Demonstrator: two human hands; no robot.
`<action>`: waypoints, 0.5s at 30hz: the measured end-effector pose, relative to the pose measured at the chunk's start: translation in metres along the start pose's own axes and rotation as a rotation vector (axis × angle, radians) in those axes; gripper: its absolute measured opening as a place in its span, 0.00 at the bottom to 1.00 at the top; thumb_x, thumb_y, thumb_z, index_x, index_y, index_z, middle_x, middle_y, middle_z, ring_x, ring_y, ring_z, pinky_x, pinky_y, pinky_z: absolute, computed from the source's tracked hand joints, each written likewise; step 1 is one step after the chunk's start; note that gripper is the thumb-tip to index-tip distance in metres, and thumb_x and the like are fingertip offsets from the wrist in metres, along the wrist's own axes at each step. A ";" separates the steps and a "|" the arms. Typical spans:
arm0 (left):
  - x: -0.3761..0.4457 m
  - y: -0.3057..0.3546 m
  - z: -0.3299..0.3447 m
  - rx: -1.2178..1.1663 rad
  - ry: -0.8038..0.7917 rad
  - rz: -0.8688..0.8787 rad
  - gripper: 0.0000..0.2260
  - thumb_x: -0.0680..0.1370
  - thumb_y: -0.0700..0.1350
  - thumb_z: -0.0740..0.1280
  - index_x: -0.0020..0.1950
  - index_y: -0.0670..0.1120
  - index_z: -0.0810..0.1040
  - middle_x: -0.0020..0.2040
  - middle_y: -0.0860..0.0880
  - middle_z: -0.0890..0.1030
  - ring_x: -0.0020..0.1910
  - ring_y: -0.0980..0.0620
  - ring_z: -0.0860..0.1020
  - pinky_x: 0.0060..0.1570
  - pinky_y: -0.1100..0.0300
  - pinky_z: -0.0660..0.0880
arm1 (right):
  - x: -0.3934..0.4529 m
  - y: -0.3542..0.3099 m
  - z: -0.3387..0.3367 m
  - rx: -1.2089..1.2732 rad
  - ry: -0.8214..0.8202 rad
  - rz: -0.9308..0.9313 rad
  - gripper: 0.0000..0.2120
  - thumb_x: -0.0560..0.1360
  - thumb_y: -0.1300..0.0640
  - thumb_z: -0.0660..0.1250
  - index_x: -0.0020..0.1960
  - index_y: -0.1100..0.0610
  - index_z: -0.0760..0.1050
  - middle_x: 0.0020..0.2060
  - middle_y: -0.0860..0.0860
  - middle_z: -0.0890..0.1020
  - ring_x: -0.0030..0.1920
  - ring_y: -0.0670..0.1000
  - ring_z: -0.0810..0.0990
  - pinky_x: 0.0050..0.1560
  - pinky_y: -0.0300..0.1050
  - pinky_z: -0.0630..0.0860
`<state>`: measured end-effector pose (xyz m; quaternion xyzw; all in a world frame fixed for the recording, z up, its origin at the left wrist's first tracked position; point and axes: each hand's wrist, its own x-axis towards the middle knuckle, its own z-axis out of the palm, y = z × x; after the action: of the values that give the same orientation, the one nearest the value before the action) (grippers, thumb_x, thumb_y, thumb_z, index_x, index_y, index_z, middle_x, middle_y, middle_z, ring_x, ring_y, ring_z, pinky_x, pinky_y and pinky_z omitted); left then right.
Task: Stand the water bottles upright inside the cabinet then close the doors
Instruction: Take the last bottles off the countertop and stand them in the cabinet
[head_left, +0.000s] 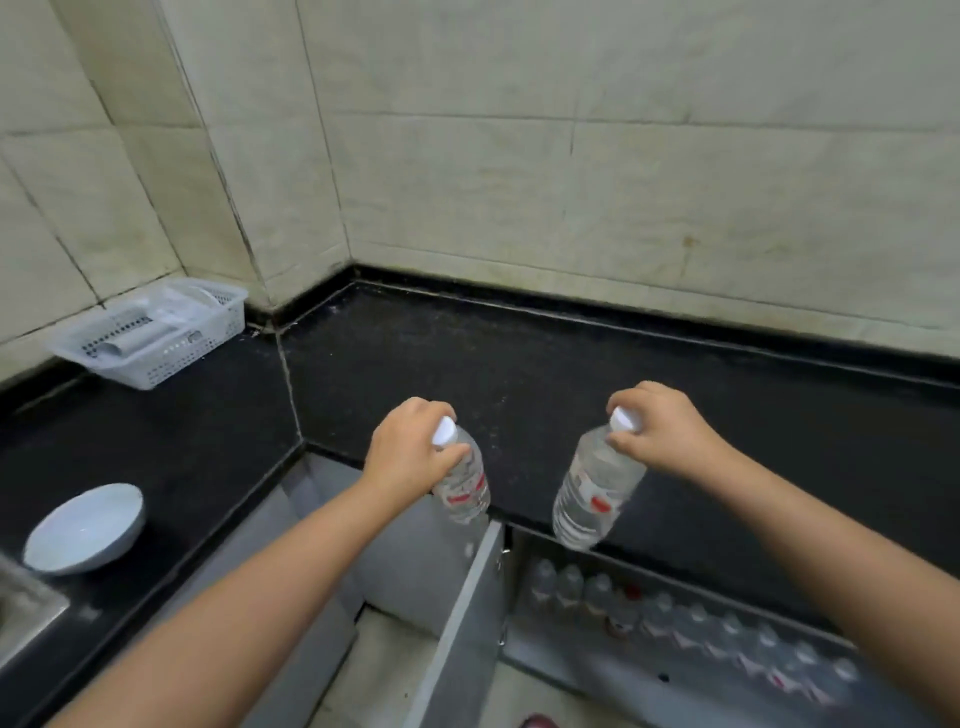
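Now your fingers are curled round the necks of two water bottles — left hand on the left bottle, right hand on the right bottle. Both hang tilted above the desk edge; the cabinet row of bottles lies below, nearer your right.

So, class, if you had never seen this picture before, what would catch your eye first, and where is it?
First, the two clear water bottles held by their white caps at centre: the left bottle in the left hand, the right bottle in the right hand, over the black countertop. Below right, a row of bottles stands inside the open cabinet.
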<state>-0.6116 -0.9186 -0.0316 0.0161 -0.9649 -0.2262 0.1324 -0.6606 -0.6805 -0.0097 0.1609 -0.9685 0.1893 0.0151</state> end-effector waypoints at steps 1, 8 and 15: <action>-0.015 0.009 -0.005 -0.008 -0.046 0.023 0.14 0.73 0.46 0.70 0.55 0.41 0.77 0.54 0.42 0.78 0.57 0.44 0.75 0.53 0.55 0.71 | -0.026 -0.008 -0.007 -0.013 -0.053 0.025 0.15 0.72 0.58 0.68 0.58 0.60 0.77 0.55 0.58 0.78 0.59 0.56 0.75 0.55 0.43 0.70; -0.105 0.063 0.001 -0.197 -0.296 0.007 0.07 0.71 0.44 0.71 0.41 0.45 0.73 0.45 0.45 0.77 0.47 0.45 0.75 0.43 0.58 0.68 | -0.187 -0.010 -0.029 -0.062 -0.309 0.132 0.12 0.71 0.57 0.71 0.54 0.57 0.79 0.45 0.48 0.75 0.49 0.48 0.75 0.48 0.39 0.70; -0.155 0.104 0.058 -0.205 -0.566 0.114 0.04 0.70 0.42 0.70 0.42 0.47 0.76 0.46 0.47 0.79 0.50 0.46 0.77 0.42 0.59 0.68 | -0.263 0.029 -0.010 -0.054 -0.226 0.358 0.14 0.69 0.56 0.72 0.53 0.58 0.80 0.49 0.54 0.82 0.49 0.51 0.77 0.44 0.40 0.69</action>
<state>-0.4748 -0.7860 -0.0738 -0.1151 -0.9349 -0.3101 -0.1284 -0.4211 -0.5705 -0.0344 0.0059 -0.9819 0.1436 -0.1230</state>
